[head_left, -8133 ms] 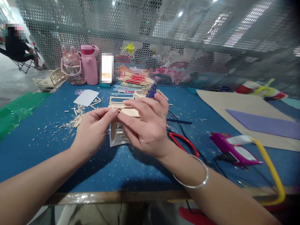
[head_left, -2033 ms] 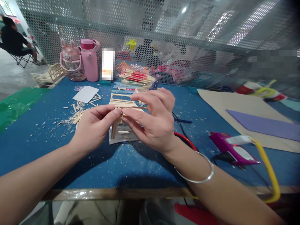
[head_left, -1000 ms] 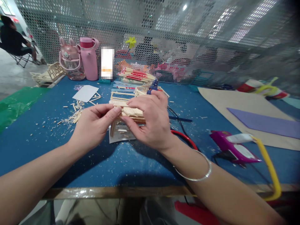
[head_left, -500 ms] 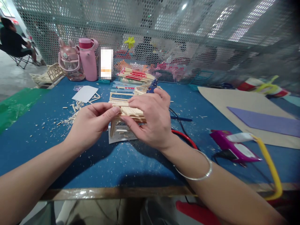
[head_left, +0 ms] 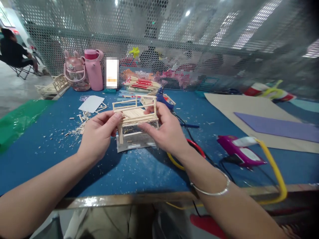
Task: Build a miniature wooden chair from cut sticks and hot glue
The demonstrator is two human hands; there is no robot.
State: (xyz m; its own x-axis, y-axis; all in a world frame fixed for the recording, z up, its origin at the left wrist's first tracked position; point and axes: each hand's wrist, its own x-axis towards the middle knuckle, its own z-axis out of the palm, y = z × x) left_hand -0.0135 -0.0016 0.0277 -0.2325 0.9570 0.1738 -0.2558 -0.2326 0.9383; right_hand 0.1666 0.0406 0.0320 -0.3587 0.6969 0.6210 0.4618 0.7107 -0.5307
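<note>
Between my hands is a small wooden stick model point(head_left: 136, 114) with a slatted top, a low railing and legs, like a miniature platform or bench. My left hand point(head_left: 99, 131) pinches its left front corner between thumb and fingers. At the right end, my right hand point(head_left: 166, 127) grips it, the thumb below the front edge and the fingers behind the corner post. Under the model lies a pale sheet point(head_left: 136, 144) with small stick pieces on it. Behind the right hand a blue tool point(head_left: 163, 99) is partly hidden.
Wood scraps point(head_left: 83, 124) and a white card point(head_left: 91, 104) lie left. A pink bottle point(head_left: 94, 71), a clear-bodied cup point(head_left: 76, 74) and bundled sticks point(head_left: 142, 83) stand behind. Right are a purple device point(head_left: 241, 151) with a yellow cable point(head_left: 279, 172) and a purple sheet point(head_left: 276, 127). A person point(head_left: 15, 49) sits far left.
My right hand has shifted from covering the model's top to holding its right end. The railing and right post now show. The view has shifted slightly.
</note>
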